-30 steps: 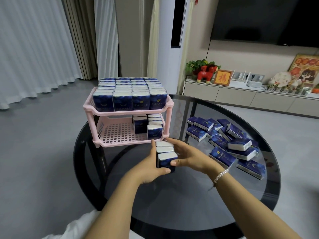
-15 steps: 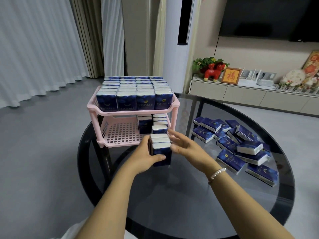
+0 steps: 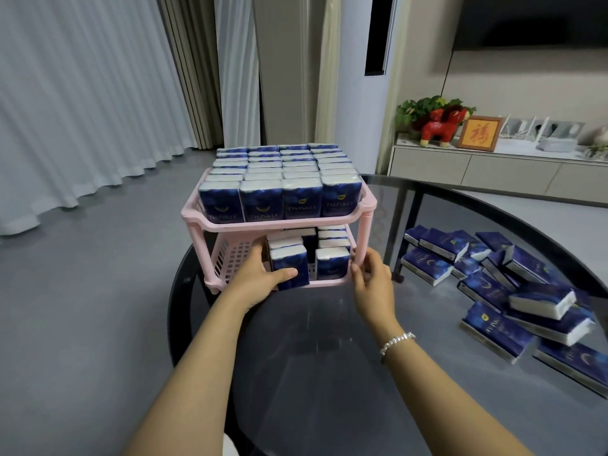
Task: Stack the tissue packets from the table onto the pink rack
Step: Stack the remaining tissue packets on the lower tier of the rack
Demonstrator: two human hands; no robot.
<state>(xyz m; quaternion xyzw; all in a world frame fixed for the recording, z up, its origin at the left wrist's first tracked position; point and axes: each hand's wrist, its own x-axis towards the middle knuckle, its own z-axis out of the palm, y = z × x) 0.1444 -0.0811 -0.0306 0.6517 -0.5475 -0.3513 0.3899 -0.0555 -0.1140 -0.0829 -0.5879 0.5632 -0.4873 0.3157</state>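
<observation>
The pink rack (image 3: 363,222) stands on the round glass bench (image 3: 329,373). Its top shelf is full of blue tissue packets (image 3: 283,182) standing in rows. On the bottom shelf, the left hand (image 3: 260,279) holds a small row of upright packets (image 3: 289,263), with the thumb across the front one and the fingers behind. This row sits at the front edge, just left of another row of packets (image 3: 332,261) already there. The right hand (image 3: 371,278) is loose and holds nothing, its fingertips near the rack's front right leg. More loose packets (image 3: 513,297) lie in a pile on the bench, to the right of the rack.
</observation>
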